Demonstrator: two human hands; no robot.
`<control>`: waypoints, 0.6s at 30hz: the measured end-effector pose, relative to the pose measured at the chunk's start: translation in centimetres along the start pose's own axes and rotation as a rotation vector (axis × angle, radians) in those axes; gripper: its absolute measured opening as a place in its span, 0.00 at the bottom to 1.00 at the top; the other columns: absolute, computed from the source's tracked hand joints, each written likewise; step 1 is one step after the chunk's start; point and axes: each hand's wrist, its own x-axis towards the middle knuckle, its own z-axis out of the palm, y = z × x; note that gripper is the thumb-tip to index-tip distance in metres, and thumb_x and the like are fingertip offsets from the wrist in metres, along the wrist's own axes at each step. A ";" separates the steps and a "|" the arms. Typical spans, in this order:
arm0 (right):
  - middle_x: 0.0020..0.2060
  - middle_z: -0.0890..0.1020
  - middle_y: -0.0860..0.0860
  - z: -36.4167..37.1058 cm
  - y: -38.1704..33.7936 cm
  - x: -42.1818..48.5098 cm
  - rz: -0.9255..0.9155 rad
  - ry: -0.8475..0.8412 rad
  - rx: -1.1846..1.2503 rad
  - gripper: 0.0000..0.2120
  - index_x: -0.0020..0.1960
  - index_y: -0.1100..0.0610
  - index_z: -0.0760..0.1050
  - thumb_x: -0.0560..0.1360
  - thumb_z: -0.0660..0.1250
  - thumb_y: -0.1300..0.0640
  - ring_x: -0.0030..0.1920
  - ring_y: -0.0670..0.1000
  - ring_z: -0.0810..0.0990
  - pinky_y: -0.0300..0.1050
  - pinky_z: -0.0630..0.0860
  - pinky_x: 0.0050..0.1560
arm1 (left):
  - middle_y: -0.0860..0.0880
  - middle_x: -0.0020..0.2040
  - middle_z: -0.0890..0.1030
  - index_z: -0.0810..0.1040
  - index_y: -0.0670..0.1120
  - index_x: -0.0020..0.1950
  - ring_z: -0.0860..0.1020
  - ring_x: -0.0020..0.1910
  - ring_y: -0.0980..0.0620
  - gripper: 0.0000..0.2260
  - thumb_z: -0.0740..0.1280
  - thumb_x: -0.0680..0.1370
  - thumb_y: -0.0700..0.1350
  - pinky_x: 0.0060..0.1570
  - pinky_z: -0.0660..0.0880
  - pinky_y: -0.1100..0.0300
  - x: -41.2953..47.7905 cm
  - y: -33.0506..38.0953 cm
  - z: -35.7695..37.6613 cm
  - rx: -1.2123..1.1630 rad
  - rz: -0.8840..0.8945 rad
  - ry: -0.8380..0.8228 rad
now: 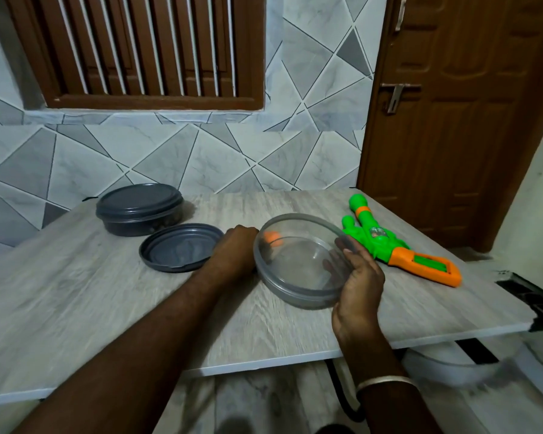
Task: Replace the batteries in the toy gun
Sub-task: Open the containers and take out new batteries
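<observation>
A green and orange toy gun (389, 242) lies on the wooden table (107, 292) at the right, its orange grip toward the near right edge. My right hand (358, 277) grips the rim of a clear round container (298, 261), tilting it up off the table. My left hand (235, 249) is behind the container's left side, fingers hidden by it. A small orange object (271, 238) shows through the clear wall near those fingers; what it is cannot be told.
A dark grey lid (179, 247) lies upturned left of my left hand. Behind it stands a closed dark grey container (138, 209). A tiled wall and a brown door (452, 120) are behind the table.
</observation>
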 end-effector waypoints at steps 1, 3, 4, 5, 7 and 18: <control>0.56 0.83 0.56 0.0 0.0 0.0 0.001 0.002 -0.003 0.17 0.64 0.62 0.77 0.78 0.59 0.67 0.59 0.57 0.81 0.49 0.79 0.55 | 0.49 0.41 0.82 0.72 0.52 0.39 0.80 0.39 0.49 0.09 0.67 0.76 0.53 0.45 0.82 0.51 -0.1 0.0 -0.1 0.007 0.007 0.000; 0.57 0.83 0.56 0.1 -0.1 -0.1 -0.001 0.004 -0.007 0.17 0.65 0.62 0.77 0.78 0.59 0.67 0.59 0.56 0.81 0.48 0.80 0.54 | 0.47 0.45 0.82 0.74 0.51 0.43 0.80 0.45 0.46 0.07 0.66 0.78 0.52 0.49 0.82 0.48 -0.4 0.2 -0.4 0.003 -0.005 0.002; 0.57 0.83 0.56 0.1 -0.1 -0.1 0.000 0.004 -0.005 0.17 0.65 0.62 0.76 0.78 0.59 0.67 0.59 0.56 0.81 0.47 0.80 0.54 | 0.47 0.47 0.82 0.76 0.50 0.46 0.80 0.47 0.45 0.07 0.66 0.79 0.52 0.50 0.81 0.47 -0.5 0.3 -0.4 -0.003 -0.009 0.010; 0.57 0.83 0.56 0.1 -0.2 -0.1 0.001 0.005 -0.003 0.17 0.65 0.62 0.76 0.78 0.59 0.67 0.59 0.56 0.81 0.47 0.80 0.53 | 0.46 0.48 0.82 0.78 0.48 0.49 0.81 0.49 0.44 0.07 0.66 0.79 0.52 0.51 0.81 0.47 -0.4 0.3 -0.3 -0.006 -0.009 0.016; 0.58 0.83 0.56 0.1 -0.2 -0.2 0.000 0.010 0.001 0.17 0.65 0.62 0.76 0.78 0.59 0.68 0.60 0.55 0.81 0.48 0.80 0.54 | 0.46 0.48 0.83 0.80 0.48 0.51 0.81 0.49 0.44 0.08 0.67 0.79 0.51 0.52 0.81 0.48 -0.6 0.6 -0.2 -0.008 -0.010 0.020; 0.57 0.83 0.55 0.0 0.0 -0.1 0.001 0.019 0.025 0.17 0.64 0.61 0.77 0.78 0.60 0.67 0.59 0.54 0.81 0.45 0.80 0.51 | 0.46 0.45 0.84 0.81 0.45 0.47 0.83 0.46 0.45 0.07 0.65 0.79 0.46 0.48 0.82 0.50 -1.5 0.8 0.0 -0.029 -0.025 0.040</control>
